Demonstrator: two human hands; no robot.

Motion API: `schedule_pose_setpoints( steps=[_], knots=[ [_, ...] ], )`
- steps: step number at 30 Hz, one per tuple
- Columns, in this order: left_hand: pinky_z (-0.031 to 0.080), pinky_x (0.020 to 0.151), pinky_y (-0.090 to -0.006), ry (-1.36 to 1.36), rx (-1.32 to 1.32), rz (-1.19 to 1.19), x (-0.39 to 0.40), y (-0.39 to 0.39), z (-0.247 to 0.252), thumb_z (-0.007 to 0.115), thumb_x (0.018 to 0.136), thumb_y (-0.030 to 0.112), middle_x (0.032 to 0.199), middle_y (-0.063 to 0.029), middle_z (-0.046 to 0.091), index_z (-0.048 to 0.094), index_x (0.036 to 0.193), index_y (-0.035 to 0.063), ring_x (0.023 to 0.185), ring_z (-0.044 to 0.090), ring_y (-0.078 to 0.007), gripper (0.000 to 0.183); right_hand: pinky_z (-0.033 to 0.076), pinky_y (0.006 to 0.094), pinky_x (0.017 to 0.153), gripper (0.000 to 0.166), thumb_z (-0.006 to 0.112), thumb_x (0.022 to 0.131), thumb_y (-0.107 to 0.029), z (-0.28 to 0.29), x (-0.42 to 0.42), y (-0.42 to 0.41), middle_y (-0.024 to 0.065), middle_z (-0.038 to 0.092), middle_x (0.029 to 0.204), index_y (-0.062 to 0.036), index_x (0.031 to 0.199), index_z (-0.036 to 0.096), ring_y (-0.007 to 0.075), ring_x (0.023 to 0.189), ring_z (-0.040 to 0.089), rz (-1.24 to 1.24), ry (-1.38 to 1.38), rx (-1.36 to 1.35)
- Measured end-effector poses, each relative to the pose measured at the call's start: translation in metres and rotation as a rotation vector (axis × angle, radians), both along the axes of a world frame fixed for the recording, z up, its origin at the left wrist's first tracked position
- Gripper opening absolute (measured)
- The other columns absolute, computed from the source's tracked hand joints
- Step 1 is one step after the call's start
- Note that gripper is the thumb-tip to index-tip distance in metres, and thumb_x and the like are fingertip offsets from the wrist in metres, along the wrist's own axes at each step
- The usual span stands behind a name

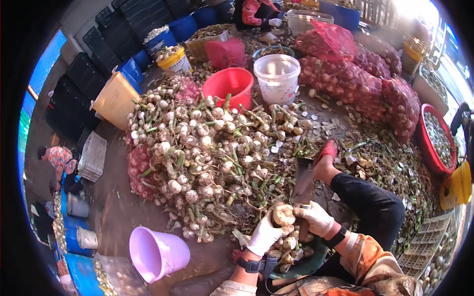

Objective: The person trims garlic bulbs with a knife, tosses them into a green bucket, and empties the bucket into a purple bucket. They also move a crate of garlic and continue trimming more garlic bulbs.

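Note:
In the head view, my gloved left hand (263,236) grips a trimmed garlic bulb (284,215). The gloved right hand (315,219) is close beside it, closed around a broad-bladed knife (304,181) whose blade points away from me; most of the handle is hidden by the fingers. Below both hands, a green basin (321,251) holds several cut garlic bulbs (289,243). A large heap of garlic with stems and roots (200,155) spreads out ahead and to the left. Stem trimmings and loose skins lie around my foot.
A purple bucket (159,255) lies tipped to the left. A red bucket (228,88) and white bucket (277,79) stand behind the heap. Red mesh sacks of garlic (344,81) and a red basin (424,140) are on the right. Two other people (255,14) sit farther off.

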State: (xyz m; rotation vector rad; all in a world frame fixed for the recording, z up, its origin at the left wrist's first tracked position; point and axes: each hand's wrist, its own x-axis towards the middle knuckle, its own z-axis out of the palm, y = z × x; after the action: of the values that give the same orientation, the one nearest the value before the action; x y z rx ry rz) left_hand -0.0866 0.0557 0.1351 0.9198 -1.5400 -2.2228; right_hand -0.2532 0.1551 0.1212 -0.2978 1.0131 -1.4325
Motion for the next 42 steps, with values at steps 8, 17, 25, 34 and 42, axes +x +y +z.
schedule_pose_setpoints(
  steps=[8,17,25,34,42],
  knots=[
    [0.051,0.052,-0.0243,-0.07,-0.096,0.108,0.014,0.007,0.005,0.079,0.076,0.006,0.089,-0.0013,0.067,0.046,0.129,0.006,0.056,0.059,-0.0094,0.062,0.051,0.0411,0.061,0.018,0.073,0.077,-0.021,0.04,0.006,0.02,0.0116,0.063,0.072,-0.0087,0.081,0.061,0.0332,0.07,0.064,0.105,1.445,-0.045],
    [0.054,0.096,-0.0388,0.061,-0.305,-0.081,0.041,0.001,-0.038,0.052,0.097,0.008,0.131,-0.0173,0.053,0.035,0.137,0.0015,0.119,0.057,-0.024,0.044,0.051,0.0433,0.061,0.016,0.06,0.086,-0.025,0.037,0.016,0.016,0.0109,0.063,0.07,-0.0107,0.078,0.061,0.0321,0.068,0.064,0.261,1.687,-0.062],
    [0.054,0.093,-0.0371,0.042,-0.05,0.087,0.032,0.018,-0.007,0.079,0.077,0.005,0.117,-0.0142,0.064,0.053,0.115,-0.0041,0.104,0.065,-0.0235,0.047,0.051,0.04,0.059,0.005,0.063,0.079,-0.013,-0.002,0.011,0.021,0.0115,0.063,0.073,-0.0111,0.083,0.063,0.0333,0.068,0.064,0.093,1.594,-0.186],
    [0.052,0.091,-0.0357,0.163,0.457,0.133,0.046,-0.006,0.044,0.088,0.069,0.013,0.114,-0.007,0.059,0.052,0.124,0.0085,0.106,0.058,-0.0181,0.066,0.051,0.0453,0.062,0.013,0.065,0.081,-0.021,0.005,-0.016,0.023,0.0165,0.063,0.07,-0.0087,0.079,0.062,0.0379,0.07,0.064,0.059,1.589,0.174],
    [0.054,0.068,-0.0371,-0.311,-1.08,-0.267,0.025,0.011,0.061,0.079,0.07,0.018,0.088,-0.0103,0.066,0.064,0.075,0.0042,0.079,0.068,-0.0285,0.021,0.051,0.0443,0.06,0.013,0.068,0.078,-0.022,-0.011,-0.024,0.026,0.0149,0.063,0.068,-0.0101,0.083,0.065,0.0374,0.068,0.064,0.399,1.523,0.157]
  ],
)
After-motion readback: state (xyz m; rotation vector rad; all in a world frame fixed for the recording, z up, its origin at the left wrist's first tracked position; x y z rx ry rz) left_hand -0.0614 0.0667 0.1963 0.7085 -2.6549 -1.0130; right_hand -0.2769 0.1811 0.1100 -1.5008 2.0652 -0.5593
